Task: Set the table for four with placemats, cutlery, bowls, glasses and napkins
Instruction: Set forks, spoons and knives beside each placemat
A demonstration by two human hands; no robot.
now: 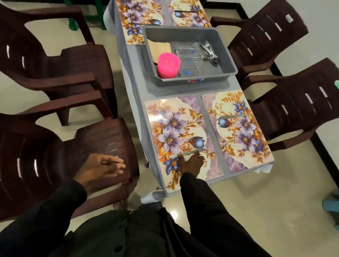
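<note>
The knife (189, 152) lies across the placemat (171, 124) at lower centre. Your right hand (191, 162) rests flat there, straight fingertips touching the knife and gripping nothing. Your left hand (103, 166) hovers relaxed and empty over the chair (36, 156) at lower left. The grey tray (225, 48) at upper centre holds pink bowls (168, 65).

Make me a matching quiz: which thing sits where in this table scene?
Things: 1 bowls, 2 cutlery, 3 right hand, 4 left hand.
Places: a over a chair seat, b right side of the tray, c on the near left placemat, d near left corner of the tray.
Pairs: 1-d, 2-b, 3-c, 4-a.
</note>
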